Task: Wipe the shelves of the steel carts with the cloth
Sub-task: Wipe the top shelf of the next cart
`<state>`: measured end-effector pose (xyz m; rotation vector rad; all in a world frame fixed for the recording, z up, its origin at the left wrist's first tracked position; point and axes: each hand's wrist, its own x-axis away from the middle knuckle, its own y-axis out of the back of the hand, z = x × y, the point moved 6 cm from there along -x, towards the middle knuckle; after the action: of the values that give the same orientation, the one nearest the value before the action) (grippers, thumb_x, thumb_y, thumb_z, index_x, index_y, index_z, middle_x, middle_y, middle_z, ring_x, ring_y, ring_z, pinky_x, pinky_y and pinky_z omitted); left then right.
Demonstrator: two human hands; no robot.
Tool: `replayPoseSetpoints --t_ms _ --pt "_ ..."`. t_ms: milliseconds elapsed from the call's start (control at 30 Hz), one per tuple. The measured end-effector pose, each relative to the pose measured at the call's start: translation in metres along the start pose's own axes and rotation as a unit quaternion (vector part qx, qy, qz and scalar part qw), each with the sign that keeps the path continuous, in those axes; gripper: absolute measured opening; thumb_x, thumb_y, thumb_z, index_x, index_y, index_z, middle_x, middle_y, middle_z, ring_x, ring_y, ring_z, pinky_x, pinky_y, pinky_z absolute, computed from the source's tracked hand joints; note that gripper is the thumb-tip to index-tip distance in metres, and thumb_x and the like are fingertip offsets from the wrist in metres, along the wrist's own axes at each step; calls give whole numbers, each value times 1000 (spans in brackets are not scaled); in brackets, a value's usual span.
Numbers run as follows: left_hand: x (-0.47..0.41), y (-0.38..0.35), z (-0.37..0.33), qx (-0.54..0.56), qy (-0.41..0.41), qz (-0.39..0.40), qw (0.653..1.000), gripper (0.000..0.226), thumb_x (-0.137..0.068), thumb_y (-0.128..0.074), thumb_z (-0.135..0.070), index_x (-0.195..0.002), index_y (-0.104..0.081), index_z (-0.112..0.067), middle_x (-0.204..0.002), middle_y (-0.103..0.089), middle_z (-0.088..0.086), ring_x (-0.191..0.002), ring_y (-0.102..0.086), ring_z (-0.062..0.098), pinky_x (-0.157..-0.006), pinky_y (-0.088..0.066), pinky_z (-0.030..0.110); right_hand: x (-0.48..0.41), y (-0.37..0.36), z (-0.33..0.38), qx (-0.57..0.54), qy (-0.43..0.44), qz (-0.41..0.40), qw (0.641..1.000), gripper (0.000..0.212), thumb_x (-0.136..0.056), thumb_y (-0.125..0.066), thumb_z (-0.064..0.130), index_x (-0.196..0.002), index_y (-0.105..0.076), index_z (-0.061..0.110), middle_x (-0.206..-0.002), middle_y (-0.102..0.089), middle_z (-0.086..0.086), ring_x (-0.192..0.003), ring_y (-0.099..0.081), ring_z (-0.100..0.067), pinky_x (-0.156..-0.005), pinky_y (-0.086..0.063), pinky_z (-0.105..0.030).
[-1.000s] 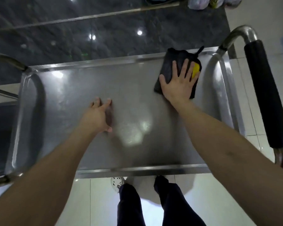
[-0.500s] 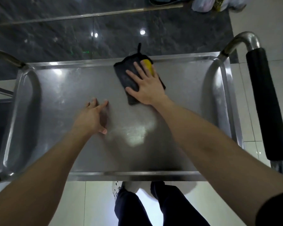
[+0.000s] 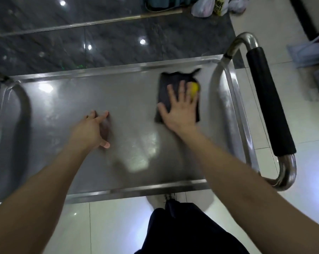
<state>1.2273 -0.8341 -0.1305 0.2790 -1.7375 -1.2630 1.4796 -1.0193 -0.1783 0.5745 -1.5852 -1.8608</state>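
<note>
Right now the dark cloth [image 3: 163, 88] lies flat on the top shelf [image 3: 63, 110] of the steel cart, toward 2 o'clock from the shelf's middle, near its far rim and the right end. A yellow patch [image 3: 194, 88] shows on the cloth's right side. Your right hand [image 3: 180, 109] presses down on it palm-flat, with the fingers [image 3: 181, 90] straight and spread apart and the thumb reaching out to 9 o'clock over the cloth's left edge. The cloth's outline is blurred.

Your left hand [image 3: 90, 131] rests on bare steel around 8 o'clock from the cloth and well apart from it. Its fingers are loosely extended, the tips touching the shelf, and it holds nothing.

At 3 o'clock the cart's curved steel handle carries a black foam grip [image 3: 268, 103]. Beyond the far rim, at 12 o'clock, a long pole [image 3: 100, 22] lies across dark stone floor, with plastic bags [image 3: 204, 8] toward 1 o'clock. At 6 o'clock your dark trouser legs [image 3: 182, 231] stand on pale tiles.
</note>
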Motion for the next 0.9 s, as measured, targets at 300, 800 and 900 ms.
replayPoseSetpoints --t_ms 300,800,900 --pt "10 6 -6 -20 -5 -19 1000 140 -52 -107 -45 -169 -30 -40 -153 -42 8 -133 -55 38 -98 -53 50 56 -15 64 0 496 67 866 75 -102 -42 76 -167 -36 38 -179 -19 -3 -168 -2 -27 -134 -6 -55" --pt "14 13 -11 -10 10 -8 1000 135 -55 -106 -44 -167 -31 -43 -154 -43 5 -137 -55 36 -100 -55 55 81 5 -119 35 -95 -22 995 81 -106 -27 69 -172 -21 21 -179 -5 -20 -165 1 -42 -130 -8 -66" --pt "13 14 -12 -16 4 -14 1000 134 -54 -106 -43 -167 -34 -41 -150 -46 7 -134 -57 38 -99 -56 55 137 -12 -49 16 -18 -22 999 86 -104 -35 71 -172 -22 19 -178 0 -24 -165 5 -45 -128 -9 -70"
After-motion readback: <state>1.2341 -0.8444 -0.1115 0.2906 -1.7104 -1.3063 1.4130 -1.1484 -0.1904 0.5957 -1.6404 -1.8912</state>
